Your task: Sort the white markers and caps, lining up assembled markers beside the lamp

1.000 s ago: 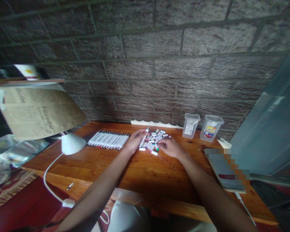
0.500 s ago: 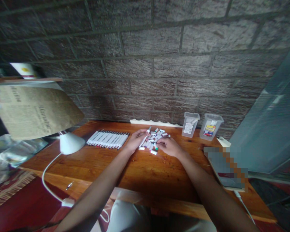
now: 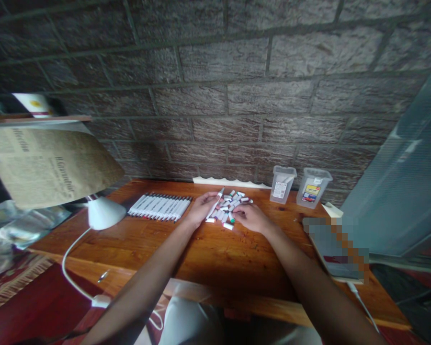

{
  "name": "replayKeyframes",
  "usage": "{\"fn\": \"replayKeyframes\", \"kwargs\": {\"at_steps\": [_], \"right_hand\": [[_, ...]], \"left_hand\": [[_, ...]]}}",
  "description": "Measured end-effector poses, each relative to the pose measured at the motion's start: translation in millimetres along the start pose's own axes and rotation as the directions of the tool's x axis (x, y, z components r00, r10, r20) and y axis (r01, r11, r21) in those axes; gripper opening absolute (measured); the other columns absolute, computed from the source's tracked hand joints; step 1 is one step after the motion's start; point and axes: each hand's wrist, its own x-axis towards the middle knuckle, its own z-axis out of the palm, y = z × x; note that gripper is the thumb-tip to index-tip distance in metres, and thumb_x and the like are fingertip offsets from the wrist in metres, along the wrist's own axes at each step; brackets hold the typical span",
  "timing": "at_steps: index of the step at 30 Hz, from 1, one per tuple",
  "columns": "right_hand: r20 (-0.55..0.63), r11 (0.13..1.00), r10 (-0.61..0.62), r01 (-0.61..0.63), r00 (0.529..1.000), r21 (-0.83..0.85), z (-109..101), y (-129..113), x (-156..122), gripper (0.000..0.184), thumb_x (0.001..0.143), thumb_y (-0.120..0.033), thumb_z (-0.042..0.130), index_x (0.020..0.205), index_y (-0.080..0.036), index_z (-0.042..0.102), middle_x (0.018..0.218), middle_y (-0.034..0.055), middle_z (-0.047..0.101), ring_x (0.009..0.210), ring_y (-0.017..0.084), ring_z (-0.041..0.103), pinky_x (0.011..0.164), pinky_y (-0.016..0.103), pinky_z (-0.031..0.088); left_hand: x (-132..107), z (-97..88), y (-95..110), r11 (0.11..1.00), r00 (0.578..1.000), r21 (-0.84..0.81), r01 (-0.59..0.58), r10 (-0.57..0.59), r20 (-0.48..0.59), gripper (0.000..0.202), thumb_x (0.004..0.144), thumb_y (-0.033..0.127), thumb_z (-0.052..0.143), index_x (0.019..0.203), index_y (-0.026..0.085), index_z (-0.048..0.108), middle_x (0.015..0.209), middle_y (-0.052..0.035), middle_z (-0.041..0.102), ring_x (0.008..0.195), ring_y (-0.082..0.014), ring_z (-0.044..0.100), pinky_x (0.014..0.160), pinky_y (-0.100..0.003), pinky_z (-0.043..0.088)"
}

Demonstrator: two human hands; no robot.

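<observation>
A white marker (image 3: 215,203) with a grey upper end stands tilted in my left hand (image 3: 201,209), whose fingers are wrapped round it. Right beside it lies a loose heap of white marker caps (image 3: 225,209) with coloured ends. My right hand (image 3: 252,217) rests at the heap's right side, its fingers bent together among the caps; what they pinch, if anything, is hidden. One cap with a red end (image 3: 228,226) lies at the near edge of the heap. To the left of my hands, several white markers (image 3: 160,207) lie side by side in a row.
A white lamp base (image 3: 106,213) with a newsprint shade (image 3: 57,165) stands at the left of the wooden table (image 3: 215,258). Two clear plastic containers (image 3: 283,186) stand at the back right. A pixelated tablet-like object (image 3: 335,254) with a white cable lies at the right.
</observation>
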Motion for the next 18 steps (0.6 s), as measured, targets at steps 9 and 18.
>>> {"fn": "replayKeyframes", "kwargs": {"at_steps": [9,18], "right_hand": [[0.003,1.000,0.006,-0.006,1.000,0.009,-0.9,-2.5,-0.5,0.018,0.087,-0.027,0.057,0.094,-0.021,0.073,0.097,0.0045,0.074,0.090,0.018,0.067,0.081,0.027,0.049],[0.003,1.000,0.001,-0.001,1.000,-0.011,1.3,-0.5,0.3,0.018,0.087,-0.028,0.057,0.092,-0.021,0.073,0.093,0.0044,0.074,0.084,0.017,0.066,0.076,0.025,0.048]], "left_hand": [[1.7,-1.6,-2.8,1.000,1.000,0.016,-0.011,0.011,-0.001,0.050,0.060,0.038,0.083,0.099,0.013,0.067,0.082,-0.0057,0.073,0.065,-0.0116,0.063,0.063,-0.022,0.048],[2.3,-1.8,-3.4,0.999,1.000,0.029,-0.012,0.012,0.009,0.048,0.061,0.040,0.083,0.098,0.014,0.067,0.082,-0.0056,0.073,0.066,-0.0122,0.063,0.062,-0.022,0.048]]}}
